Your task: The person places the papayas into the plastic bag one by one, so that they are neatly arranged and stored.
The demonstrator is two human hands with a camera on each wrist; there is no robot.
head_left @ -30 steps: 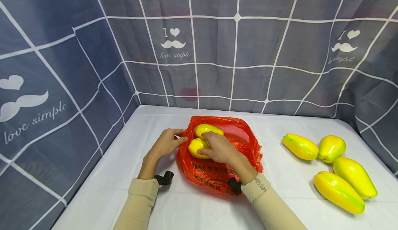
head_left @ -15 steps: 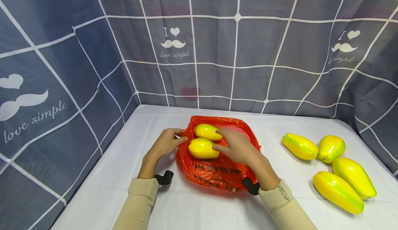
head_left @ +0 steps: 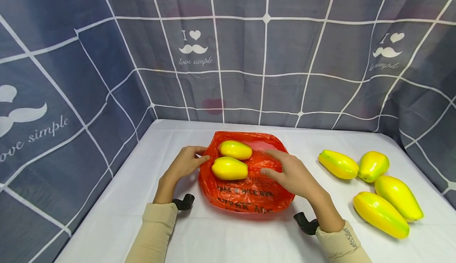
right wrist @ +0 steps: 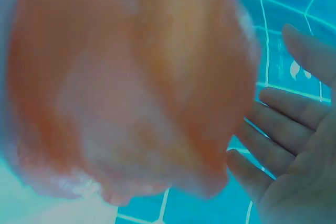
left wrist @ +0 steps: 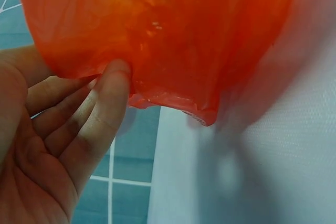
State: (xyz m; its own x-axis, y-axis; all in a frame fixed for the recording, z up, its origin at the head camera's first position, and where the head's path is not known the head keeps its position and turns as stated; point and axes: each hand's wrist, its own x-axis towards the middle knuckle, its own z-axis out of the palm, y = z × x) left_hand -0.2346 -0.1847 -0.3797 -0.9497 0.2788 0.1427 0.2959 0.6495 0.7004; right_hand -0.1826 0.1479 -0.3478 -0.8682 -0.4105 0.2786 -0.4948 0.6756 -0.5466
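The white tabletop (head_left: 221, 239) carries an orange bag (head_left: 246, 193) containing two yellow fruits (head_left: 229, 168). Four more fruits (head_left: 380, 214) lie well apart to the right. The left hand (head_left: 185, 162) pinches the bag's left rim. The right hand (head_left: 293, 174), fingers straight, hovers over the bag's right edge.

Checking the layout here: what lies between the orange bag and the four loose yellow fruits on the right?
In the head view, the right hand hovers open over the orange bag's right edge; beyond it, only bare white tablecloth up to the loose fruits.
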